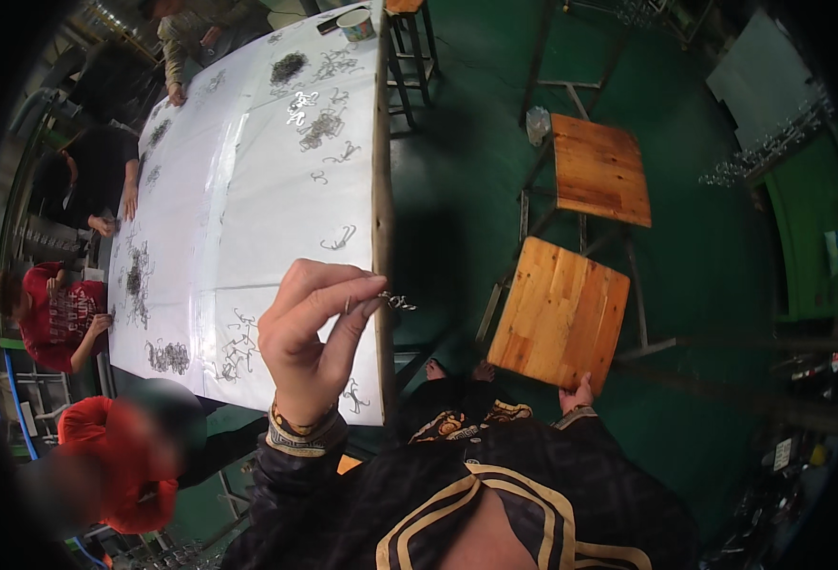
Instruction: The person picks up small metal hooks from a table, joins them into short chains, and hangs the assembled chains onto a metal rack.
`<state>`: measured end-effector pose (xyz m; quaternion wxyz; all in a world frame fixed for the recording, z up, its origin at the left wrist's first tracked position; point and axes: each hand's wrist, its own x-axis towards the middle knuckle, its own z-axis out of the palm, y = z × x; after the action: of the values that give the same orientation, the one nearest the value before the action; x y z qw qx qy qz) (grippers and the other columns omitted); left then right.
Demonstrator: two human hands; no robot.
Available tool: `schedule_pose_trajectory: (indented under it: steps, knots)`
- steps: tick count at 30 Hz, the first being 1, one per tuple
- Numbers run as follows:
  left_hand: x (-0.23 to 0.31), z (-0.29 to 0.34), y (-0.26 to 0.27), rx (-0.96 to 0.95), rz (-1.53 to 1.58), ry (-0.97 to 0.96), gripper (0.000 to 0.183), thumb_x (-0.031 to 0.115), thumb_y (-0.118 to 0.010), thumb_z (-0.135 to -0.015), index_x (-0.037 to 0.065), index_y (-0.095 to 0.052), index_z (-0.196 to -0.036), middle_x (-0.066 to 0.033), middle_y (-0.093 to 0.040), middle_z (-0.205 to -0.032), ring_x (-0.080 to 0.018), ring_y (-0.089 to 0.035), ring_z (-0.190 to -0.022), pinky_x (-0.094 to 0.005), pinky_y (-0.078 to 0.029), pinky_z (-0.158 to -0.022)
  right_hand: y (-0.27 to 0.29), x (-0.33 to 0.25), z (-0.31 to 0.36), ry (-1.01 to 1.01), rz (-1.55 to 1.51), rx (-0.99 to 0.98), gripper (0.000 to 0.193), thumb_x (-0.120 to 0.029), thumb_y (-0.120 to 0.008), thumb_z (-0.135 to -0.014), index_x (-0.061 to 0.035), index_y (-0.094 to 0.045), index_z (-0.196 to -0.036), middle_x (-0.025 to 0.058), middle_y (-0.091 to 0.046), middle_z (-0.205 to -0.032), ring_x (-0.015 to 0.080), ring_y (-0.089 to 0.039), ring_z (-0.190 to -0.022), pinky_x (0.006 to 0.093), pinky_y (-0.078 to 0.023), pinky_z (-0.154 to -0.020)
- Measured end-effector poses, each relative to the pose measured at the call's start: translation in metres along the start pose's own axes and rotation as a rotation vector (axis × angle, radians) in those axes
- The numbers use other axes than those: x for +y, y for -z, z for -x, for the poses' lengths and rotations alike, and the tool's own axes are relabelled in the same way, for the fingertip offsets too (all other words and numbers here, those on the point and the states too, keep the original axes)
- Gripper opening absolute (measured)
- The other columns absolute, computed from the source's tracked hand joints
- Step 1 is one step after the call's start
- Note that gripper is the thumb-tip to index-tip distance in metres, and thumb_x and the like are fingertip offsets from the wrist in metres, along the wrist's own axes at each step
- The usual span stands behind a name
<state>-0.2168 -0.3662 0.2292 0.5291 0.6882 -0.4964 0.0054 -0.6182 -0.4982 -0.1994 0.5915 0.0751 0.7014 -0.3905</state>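
My left hand (pixel 307 332) is raised over the right edge of the white-covered table (pixel 286 242). Its thumb and fingertips pinch a small bent metal wire piece (pixel 400 302), shiny and curled, which sticks out to the right; its exact shape is too small to tell. Low on the right, my right hand (pixel 579 395) grips the near edge of a wooden stool (pixel 557 309) by its square seat. On the table beyond my left hand lies a loose curved wire hook (pixel 341 237). More hooks (pixel 238 350) are scattered to the left of that hand.
Dark wire heaps (pixel 288 66) and a paper cup (pixel 355 25) are at the table's far end. A second stool (pixel 601 171) stands behind the first on the green floor (pixel 466 190). People sit along the table's left side, one in a red shirt (pixel 58 313).
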Motion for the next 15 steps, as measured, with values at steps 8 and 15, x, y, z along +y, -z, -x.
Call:
schedule_pose_trajectory:
  steps: [8, 15]
  knots:
    - [0.002, -0.003, 0.056, 0.075, -0.034, -0.081, 0.027, -0.012, -0.072, -0.069, 0.001, -0.073, -0.093, -0.0094, -0.068, -0.085, -0.0202, -0.060, -0.075, -0.0288, -0.046, -0.065, 0.046, 0.002, -0.072, -0.182, 0.268, 0.203, 0.083, -0.061, -0.060, -0.087, -0.0122, -0.031, -0.148, 0.0142, -0.036, -0.149, 0.0348, -0.038, -0.133, 0.0501, -0.035, -0.106]
    - [0.010, 0.014, 0.093, 0.163, -0.087, -0.058, 0.028, -0.013, -0.072, -0.068, 0.001, -0.073, -0.092, -0.0096, -0.068, -0.085, -0.0192, -0.058, -0.073, -0.0284, -0.044, -0.062, -0.051, 0.006, -0.017, 0.330, 1.240, 0.322, 0.096, -0.062, -0.063, -0.082, -0.0065, -0.026, -0.151, 0.0201, -0.035, -0.149, 0.0354, -0.039, -0.133, 0.0465, -0.034, -0.109]
